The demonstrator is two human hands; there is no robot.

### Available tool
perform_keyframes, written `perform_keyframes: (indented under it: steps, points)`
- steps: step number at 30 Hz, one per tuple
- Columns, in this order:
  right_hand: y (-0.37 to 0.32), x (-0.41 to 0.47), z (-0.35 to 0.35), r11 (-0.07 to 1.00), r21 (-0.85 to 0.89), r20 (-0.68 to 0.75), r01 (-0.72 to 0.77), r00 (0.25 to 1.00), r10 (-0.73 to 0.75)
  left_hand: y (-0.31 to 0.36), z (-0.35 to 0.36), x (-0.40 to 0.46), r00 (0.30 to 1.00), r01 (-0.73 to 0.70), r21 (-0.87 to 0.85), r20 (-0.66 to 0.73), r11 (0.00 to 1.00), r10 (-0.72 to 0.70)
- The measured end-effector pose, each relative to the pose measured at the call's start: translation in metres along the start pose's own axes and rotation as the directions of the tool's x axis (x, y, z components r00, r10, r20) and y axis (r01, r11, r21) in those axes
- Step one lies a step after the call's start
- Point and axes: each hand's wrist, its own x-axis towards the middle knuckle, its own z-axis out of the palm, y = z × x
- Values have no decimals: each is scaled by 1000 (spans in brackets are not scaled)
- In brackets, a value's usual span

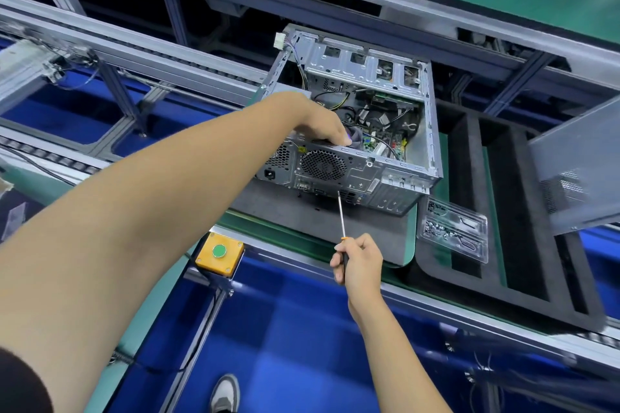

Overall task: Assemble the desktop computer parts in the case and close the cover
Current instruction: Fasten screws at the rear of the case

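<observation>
Grey sheet steel makes up the open computer case [399, 161], which lies on its side on a grey foam pad [302, 214] on the green conveyor belt [292, 240], its rear panel turned toward the person and its open side facing up, so the motherboard [379, 134] and loose cables show inside. To the right, well apart from the case, leans the perforated side cover [577, 171], not yet fitted. A black foam tray [469, 178] sits between them, with a clear plastic screw tray [453, 231] lying across its near edge, just beside the case's corner. The left hand [322, 129] reaches over the rear top edge of the case, fingers curled down over the rim near the rear fan grille [322, 164], seemingly steadying it. The right hand [359, 260] is nearer the person, wrapped around the handle of a screwdriver [341, 214]. Its thin shaft runs up and slightly left, away from the hand toward the rear panel, and the tip meets the panel just below the fan grille. Whether the tip sits in a screw head is too small to tell. Driving a screw here likely depends on keeping that shaft square to the panel.
</observation>
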Motion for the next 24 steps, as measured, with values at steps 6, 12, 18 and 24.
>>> perform_keyframes:
  steps: [6,12,18,24]
  points:
    - [-2,3,0,1000,-4,-5,-4,1000,4,9,-11,7,993,42,115,103,992,-54]
    - [-5,4,2,1000,3,6,-2,1000,2,4,-10,13,997,48,219,46,974,-59]
    - [-6,5,2,1000,-8,11,-8,1000,8,1,-6,10,998,-62,233,5,971,62]
    - [-5,7,0,1000,-5,7,-19,1000,19,5,-5,7,990,-114,279,-43,953,131]
